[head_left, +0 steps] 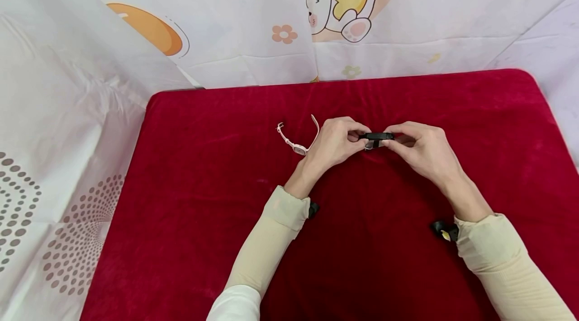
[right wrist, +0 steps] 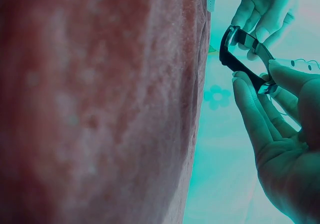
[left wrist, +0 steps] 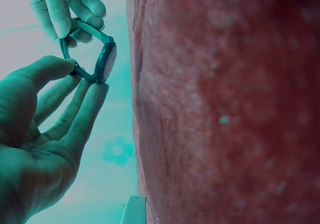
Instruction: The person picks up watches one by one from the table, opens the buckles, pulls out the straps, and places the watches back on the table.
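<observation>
A black wristwatch (head_left: 379,136) is held up between both hands over the red cloth. My left hand (head_left: 333,141) pinches one side of it between thumb and fingertips. From the other side my right hand (head_left: 419,150) grips it the same way. In the left wrist view the watch's strap forms a loop, and its round case (left wrist: 106,61) faces away from the hands, close to the left fingertips. The right wrist view shows the black strap (right wrist: 241,66) along the right fingertips. Just left of my left hand lies a pale pink wristwatch (head_left: 299,149), strap spread in a curve.
A red velvet cloth (head_left: 203,210) covers the table, whose far edge meets a white curtain (head_left: 244,9) with cartoon prints. Another curtain with grey dots (head_left: 90,230) hangs along the left side. Small black devices sit at both wrists.
</observation>
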A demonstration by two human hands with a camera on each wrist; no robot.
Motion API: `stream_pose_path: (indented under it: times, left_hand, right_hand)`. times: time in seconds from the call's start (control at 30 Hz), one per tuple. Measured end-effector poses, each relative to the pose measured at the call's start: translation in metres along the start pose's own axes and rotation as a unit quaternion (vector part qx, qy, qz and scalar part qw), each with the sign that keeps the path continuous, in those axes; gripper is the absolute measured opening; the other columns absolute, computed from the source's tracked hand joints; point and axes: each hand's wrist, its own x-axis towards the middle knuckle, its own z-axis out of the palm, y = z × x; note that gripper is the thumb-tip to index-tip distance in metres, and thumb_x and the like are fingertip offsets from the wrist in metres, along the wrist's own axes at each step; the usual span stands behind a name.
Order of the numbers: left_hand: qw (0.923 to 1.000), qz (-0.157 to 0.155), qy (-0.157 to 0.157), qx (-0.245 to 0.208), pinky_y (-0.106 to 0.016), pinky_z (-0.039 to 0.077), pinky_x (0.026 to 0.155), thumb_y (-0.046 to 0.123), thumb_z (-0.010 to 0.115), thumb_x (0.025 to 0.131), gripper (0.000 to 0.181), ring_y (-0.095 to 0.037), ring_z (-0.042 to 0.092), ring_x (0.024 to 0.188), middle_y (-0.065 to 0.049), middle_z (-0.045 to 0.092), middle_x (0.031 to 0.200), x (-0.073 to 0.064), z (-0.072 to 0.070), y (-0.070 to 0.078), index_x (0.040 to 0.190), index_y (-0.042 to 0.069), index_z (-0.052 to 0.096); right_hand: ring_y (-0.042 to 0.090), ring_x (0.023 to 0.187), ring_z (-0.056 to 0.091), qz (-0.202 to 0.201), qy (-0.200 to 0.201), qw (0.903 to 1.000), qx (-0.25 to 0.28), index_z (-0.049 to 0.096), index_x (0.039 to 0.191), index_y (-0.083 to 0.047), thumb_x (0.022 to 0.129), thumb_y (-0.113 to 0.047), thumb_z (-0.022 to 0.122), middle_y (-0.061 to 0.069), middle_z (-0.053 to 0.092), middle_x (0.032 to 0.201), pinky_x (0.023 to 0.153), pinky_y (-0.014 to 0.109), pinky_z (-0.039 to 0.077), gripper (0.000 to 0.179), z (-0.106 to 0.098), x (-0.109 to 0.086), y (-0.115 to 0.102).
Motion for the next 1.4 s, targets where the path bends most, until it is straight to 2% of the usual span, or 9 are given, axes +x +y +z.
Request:
stream_pose_path:
  times: [0.1,0.33,0.57,0.8,1.13,1.4]
  left_hand:
    - [1.0,0.003,0.004,-0.003,-0.009,0.049,0.072,0.011,0.075,0.086,0.017,0.002,0.064,0.078,0.004,0.07,0.095,-0.0005,0.0003,-0.0008,0.103,0.013,0.079]
    - [0.9996,-0.02,-0.001,-0.02,-0.01,0.05,0.072,0.011,0.075,0.086,0.016,0.002,0.065,0.079,0.004,0.071,0.096,-0.0015,-0.0009,-0.0007,0.101,0.014,0.08]
    - [0.9996,-0.027,-0.006,-0.008,-0.01,0.049,0.071,0.012,0.073,0.086,0.016,0.002,0.063,0.078,0.007,0.07,0.094,-0.0015,-0.0008,0.0,0.1,0.016,0.08]
    - [0.9994,-0.033,0.003,-0.008,-0.01,0.05,0.071,0.012,0.074,0.085,0.015,0.002,0.063,0.077,0.006,0.07,0.094,-0.0014,-0.0014,-0.0004,0.098,0.016,0.081]
    - [0.9995,-0.017,-0.001,-0.025,-0.009,0.051,0.071,0.004,0.069,0.088,0.017,0.002,0.067,0.079,0.001,0.069,0.097,-0.0013,-0.0009,-0.0035,0.101,0.009,0.079]
    - [0.9994,-0.017,-0.012,-0.029,-0.011,0.05,0.074,0.009,0.073,0.089,0.017,0.0,0.065,0.082,0.002,0.069,0.1,-0.0019,-0.0019,-0.0024,0.105,0.01,0.078]
  right_hand:
    - [0.001,0.073,0.065,0.0,0.0,1.0,0.0,0.077,0.098,-0.018,0.083,-0.008,0.081,-0.009,0.07,0.09,0.069,0.006,0.048,0.018,0.0001,-0.0001,-0.0001]
    - [0.0,0.073,0.065,0.006,-0.005,1.0,-0.002,0.077,0.098,-0.018,0.083,-0.009,0.081,-0.01,0.07,0.09,0.068,0.006,0.048,0.017,0.0001,-0.0005,-0.0008]
    - [-0.003,0.071,0.064,0.013,-0.005,0.9999,-0.005,0.077,0.098,-0.019,0.083,-0.01,0.081,-0.009,0.071,0.089,0.067,0.007,0.047,0.018,0.0,-0.0007,-0.0019]
    - [-0.002,0.072,0.065,0.007,-0.002,1.0,-0.006,0.077,0.098,-0.018,0.083,-0.01,0.082,-0.009,0.071,0.089,0.068,0.007,0.048,0.018,-0.0001,-0.0002,-0.0023]
    - [-0.003,0.071,0.064,0.018,0.005,0.9998,0.012,0.077,0.098,-0.017,0.082,-0.008,0.082,-0.008,0.071,0.089,0.068,0.006,0.048,0.019,-0.0007,-0.0017,-0.0018]
    - [-0.002,0.071,0.065,0.029,-0.002,0.9995,0.01,0.077,0.1,-0.019,0.083,-0.009,0.081,-0.009,0.071,0.089,0.066,0.007,0.048,0.02,-0.0008,-0.0015,0.0011]
